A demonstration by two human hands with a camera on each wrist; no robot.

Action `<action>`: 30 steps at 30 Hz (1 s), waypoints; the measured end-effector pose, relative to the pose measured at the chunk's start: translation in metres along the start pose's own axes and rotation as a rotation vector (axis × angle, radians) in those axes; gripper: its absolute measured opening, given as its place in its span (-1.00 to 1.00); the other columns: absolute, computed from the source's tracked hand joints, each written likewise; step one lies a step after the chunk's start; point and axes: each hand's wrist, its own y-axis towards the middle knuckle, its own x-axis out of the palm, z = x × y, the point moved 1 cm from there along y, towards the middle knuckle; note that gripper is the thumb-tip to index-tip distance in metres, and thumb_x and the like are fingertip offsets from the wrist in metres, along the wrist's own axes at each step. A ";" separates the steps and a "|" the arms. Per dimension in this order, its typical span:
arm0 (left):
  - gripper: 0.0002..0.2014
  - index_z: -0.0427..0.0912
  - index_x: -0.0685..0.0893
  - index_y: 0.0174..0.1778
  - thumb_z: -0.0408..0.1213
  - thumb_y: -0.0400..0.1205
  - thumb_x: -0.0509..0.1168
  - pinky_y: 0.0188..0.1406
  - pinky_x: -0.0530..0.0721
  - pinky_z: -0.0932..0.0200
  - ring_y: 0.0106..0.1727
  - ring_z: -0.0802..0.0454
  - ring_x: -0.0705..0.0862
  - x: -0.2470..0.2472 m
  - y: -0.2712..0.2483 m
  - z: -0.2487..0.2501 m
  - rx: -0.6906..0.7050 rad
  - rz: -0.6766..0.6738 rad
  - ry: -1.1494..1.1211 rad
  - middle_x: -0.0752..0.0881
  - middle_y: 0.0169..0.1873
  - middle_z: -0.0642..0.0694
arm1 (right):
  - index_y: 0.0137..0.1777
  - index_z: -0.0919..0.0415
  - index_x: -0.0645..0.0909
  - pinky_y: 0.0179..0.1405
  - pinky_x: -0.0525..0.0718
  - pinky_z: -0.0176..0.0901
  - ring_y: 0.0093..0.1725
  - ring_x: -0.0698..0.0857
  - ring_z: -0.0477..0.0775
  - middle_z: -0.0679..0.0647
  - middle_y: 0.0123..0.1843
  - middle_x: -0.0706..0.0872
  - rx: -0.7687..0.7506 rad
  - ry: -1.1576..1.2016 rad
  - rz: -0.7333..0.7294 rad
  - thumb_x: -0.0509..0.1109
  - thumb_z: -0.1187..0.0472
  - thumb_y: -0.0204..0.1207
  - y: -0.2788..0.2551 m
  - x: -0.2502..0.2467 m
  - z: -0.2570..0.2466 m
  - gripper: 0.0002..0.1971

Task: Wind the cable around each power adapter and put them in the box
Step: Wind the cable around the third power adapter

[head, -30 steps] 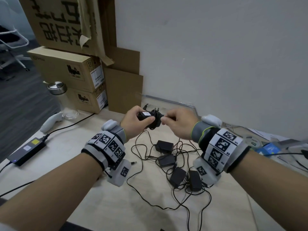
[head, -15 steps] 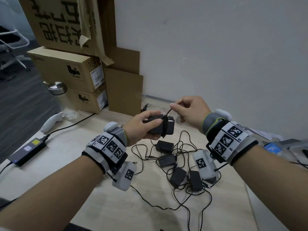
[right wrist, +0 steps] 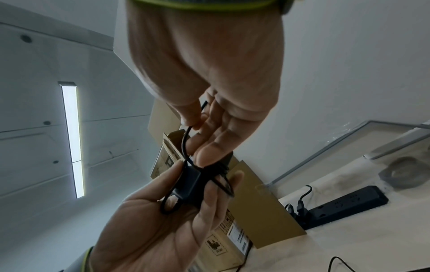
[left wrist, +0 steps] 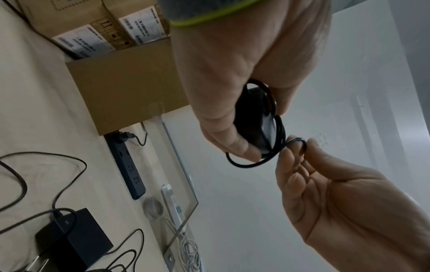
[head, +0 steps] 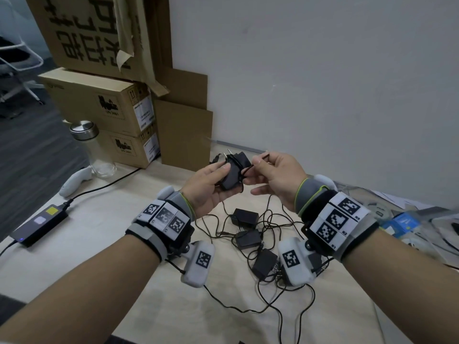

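My left hand (head: 222, 176) grips a black power adapter (head: 232, 173) above the table, prongs pointing up, with its thin cable (head: 244, 168) looped several times around the body. My right hand (head: 257, 162) pinches the cable's free end between thumb and forefinger, just right of the adapter. The left wrist view shows the adapter (left wrist: 253, 125) in my left hand (left wrist: 244, 145), with the cable (left wrist: 280, 134) running to the right hand (left wrist: 295, 147). In the right wrist view the wound adapter (right wrist: 189, 182) lies in the left palm. Three more adapters (head: 244, 217) (head: 248, 239) (head: 264, 263) lie below in tangled cables.
Stacked cardboard boxes (head: 104, 103) and a cardboard sheet (head: 186, 135) stand at the back left. A glass bottle (head: 95, 150), a white controller (head: 74, 180) and a laptop power brick (head: 39, 225) are on the left. A power strip (left wrist: 126, 165) and a clear tray (left wrist: 181, 184) lie by the wall.
The right hand lifted the cable over the adapter, then came back down to its right side. The left hand turned the adapter so its prongs point up.
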 end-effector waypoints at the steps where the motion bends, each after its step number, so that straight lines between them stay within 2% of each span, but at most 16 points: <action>1: -0.79 -0.23 0.67 0.13 -0.32 0.74 0.14 0.00 0.79 0.07 -0.07 -0.04 0.74 -0.001 0.000 0.000 0.004 0.000 -0.010 0.76 -0.07 -0.19 | -0.15 0.19 0.52 -0.53 0.70 -0.18 -0.40 0.75 -0.02 0.17 -0.22 0.76 -0.004 0.001 0.002 0.25 0.23 0.68 0.000 0.001 0.000 -0.85; 7: -0.77 -0.29 0.66 0.13 -0.29 0.74 0.12 -0.07 0.80 0.10 -0.20 -0.04 0.74 -0.002 -0.001 0.000 0.004 0.007 -0.030 0.73 -0.09 -0.24 | -0.05 0.22 0.46 -0.51 0.65 -0.18 -0.43 0.70 -0.05 0.14 -0.24 0.77 -0.021 -0.009 0.027 0.17 0.23 0.72 0.002 -0.001 -0.004 -0.88; 11: -0.72 -0.36 0.60 0.26 -0.28 0.74 0.12 -0.08 0.79 0.10 -0.15 -0.08 0.71 -0.002 -0.002 0.002 0.000 -0.012 -0.046 0.69 0.02 -0.31 | -0.12 0.15 0.43 -0.52 0.61 -0.17 -0.37 0.69 0.10 0.15 -0.28 0.75 -0.035 -0.080 0.086 0.14 0.27 0.72 0.005 -0.004 -0.003 -0.84; 14: -0.66 -0.37 0.52 0.40 -0.31 0.74 0.12 -0.08 0.78 0.12 -0.12 -0.07 0.73 -0.002 -0.001 0.001 0.011 -0.023 -0.046 0.66 0.12 -0.34 | -0.13 0.13 0.45 -0.57 0.60 -0.20 -0.35 0.72 0.12 0.13 -0.30 0.73 -0.040 -0.117 0.140 0.17 0.27 0.70 0.007 -0.004 0.000 -0.84; 17: -0.66 -0.30 0.51 0.43 -0.34 0.73 0.15 -0.08 0.78 0.11 -0.01 -0.12 0.74 -0.001 0.000 0.000 0.024 -0.023 -0.054 0.64 0.19 -0.36 | -0.09 0.18 0.51 -0.58 0.60 -0.21 -0.31 0.72 0.12 0.15 -0.29 0.72 -0.060 -0.156 0.158 0.22 0.25 0.68 0.007 -0.004 0.003 -0.88; 20: -0.72 -0.18 0.56 0.34 -0.37 0.72 0.16 -0.06 0.79 0.08 0.04 -0.13 0.72 0.002 0.000 -0.001 0.044 -0.029 -0.037 0.66 0.16 -0.28 | -0.01 0.21 0.57 -0.59 0.62 -0.24 -0.39 0.68 -0.02 0.09 -0.31 0.68 -0.091 -0.172 0.183 0.21 0.28 0.69 0.006 -0.004 0.002 -0.88; 24: -0.75 -0.06 0.58 0.24 -0.41 0.72 0.15 -0.10 0.79 0.09 -0.04 -0.04 0.73 0.007 -0.001 -0.003 0.070 -0.043 -0.021 0.66 0.13 -0.20 | 0.07 0.11 0.64 -0.54 0.62 -0.33 -0.53 0.63 -0.29 -0.01 -0.33 0.63 -0.154 -0.188 0.196 0.21 0.32 0.68 0.005 -0.001 0.003 -0.82; 28: -0.71 -0.04 0.56 0.29 -0.41 0.70 0.17 -0.08 0.79 0.06 -0.07 -0.05 0.75 0.009 -0.001 -0.002 0.074 -0.054 -0.045 0.61 0.20 -0.27 | 0.12 0.12 0.63 -0.58 0.61 -0.33 -0.56 0.63 -0.30 0.00 -0.35 0.64 -0.185 -0.186 0.211 0.32 0.33 0.61 0.006 0.001 0.004 -0.84; 30: -0.68 -0.03 0.53 0.33 -0.43 0.70 0.16 -0.11 0.79 0.06 -0.09 -0.08 0.74 0.009 -0.001 -0.002 0.078 -0.056 -0.046 0.60 0.21 -0.28 | 0.03 0.08 0.60 -0.58 0.63 -0.30 -0.54 0.64 -0.26 0.00 -0.36 0.66 -0.198 -0.200 0.225 0.37 0.34 0.58 0.006 0.000 0.003 -0.86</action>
